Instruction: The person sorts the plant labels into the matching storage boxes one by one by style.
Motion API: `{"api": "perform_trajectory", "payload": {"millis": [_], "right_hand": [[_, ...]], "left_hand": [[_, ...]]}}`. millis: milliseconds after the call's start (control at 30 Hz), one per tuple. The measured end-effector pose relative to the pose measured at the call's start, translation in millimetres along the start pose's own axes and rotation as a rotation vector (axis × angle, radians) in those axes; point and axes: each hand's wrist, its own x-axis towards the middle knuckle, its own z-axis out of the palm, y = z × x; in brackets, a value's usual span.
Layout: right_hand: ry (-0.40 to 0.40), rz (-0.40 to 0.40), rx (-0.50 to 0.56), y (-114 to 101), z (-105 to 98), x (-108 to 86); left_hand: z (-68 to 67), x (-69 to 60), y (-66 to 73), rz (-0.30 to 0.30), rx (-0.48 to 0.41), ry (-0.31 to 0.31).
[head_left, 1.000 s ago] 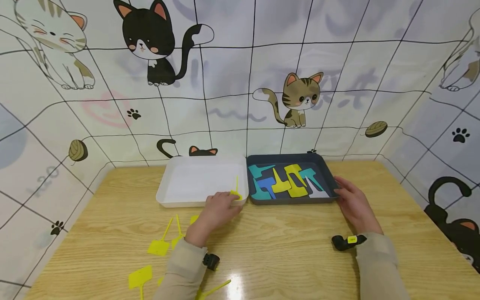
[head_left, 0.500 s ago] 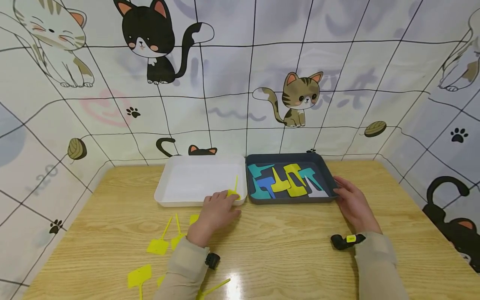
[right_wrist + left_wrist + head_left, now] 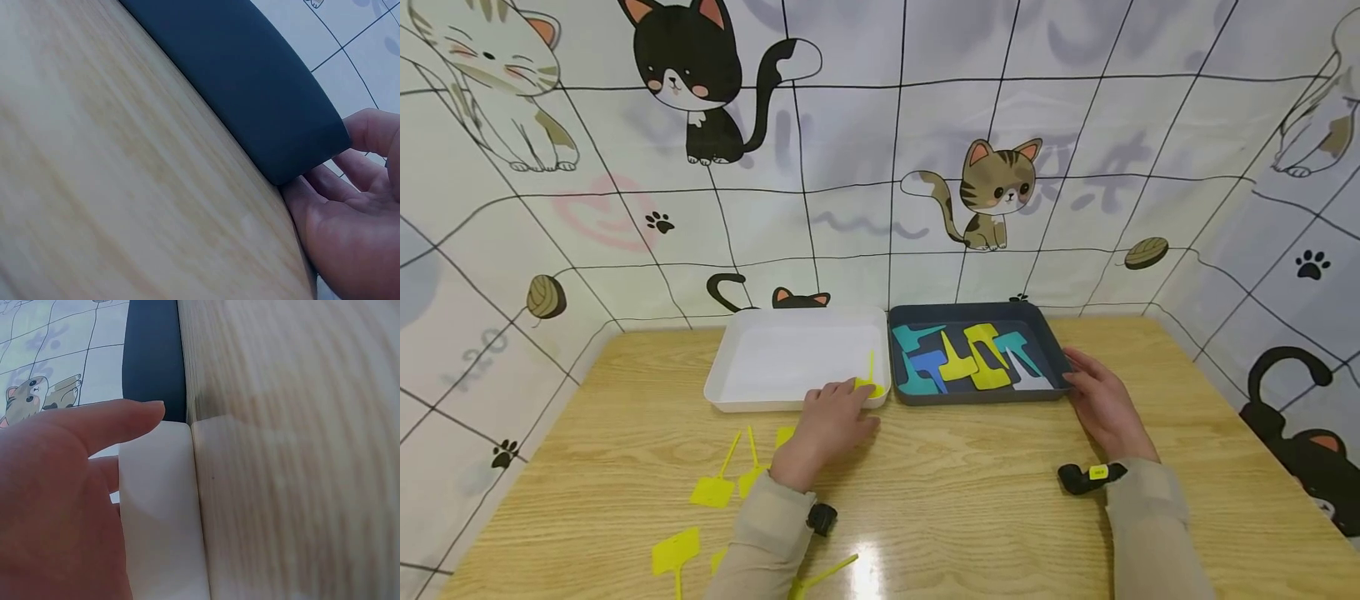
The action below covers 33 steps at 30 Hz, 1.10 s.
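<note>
My left hand (image 3: 837,425) reaches over the front wall of the white tray (image 3: 775,358). Its fingertips touch a yellow T-shaped plant label (image 3: 871,385), lying in the tray's right front corner and partly covered by a finger. In the left wrist view the thumb (image 3: 128,419) extends along the outside of the tray wall; the other fingertips are hidden behind it. My right hand (image 3: 1105,404) holds the right front corner of the dark grey tray (image 3: 985,398), thumb at the rim and fingers against the side. Teal, blue, yellow and white plant labels (image 3: 957,358) lie inside that tray.
Several yellow plant labels (image 3: 712,492) lie on the wooden table (image 3: 970,500) at the left, some partly hidden by the left arm. Both trays stand side by side near a cat-patterned cloth backdrop (image 3: 850,208). Each wrist wears a black camera (image 3: 1086,477).
The yellow plant label under the left fingers shifted slightly left within the white tray. Both hands otherwise keep their places; the whole view has drifted a little.
</note>
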Motion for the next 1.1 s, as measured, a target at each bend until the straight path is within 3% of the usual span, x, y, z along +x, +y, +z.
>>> {"api": "perform_trajectory", "payload": {"millis": [633, 933, 1100], "right_hand": [[-0.042, -0.002, 0.032, -0.5, 5.1, 0.9], [-0.053, -0.011, 0.018, 0.7, 0.5, -0.9], [-0.07, -0.005, 0.03, 0.9, -2.8, -2.8]], "left_hand": [[-5.8, -0.6, -4.6, -0.018, -0.081, 0.008], [-12.1, 1.8, -11.0, -0.001, -0.274, 0.047], [-26.7, -4.9, -18.3, 0.018, -0.327, 0.107]]}}
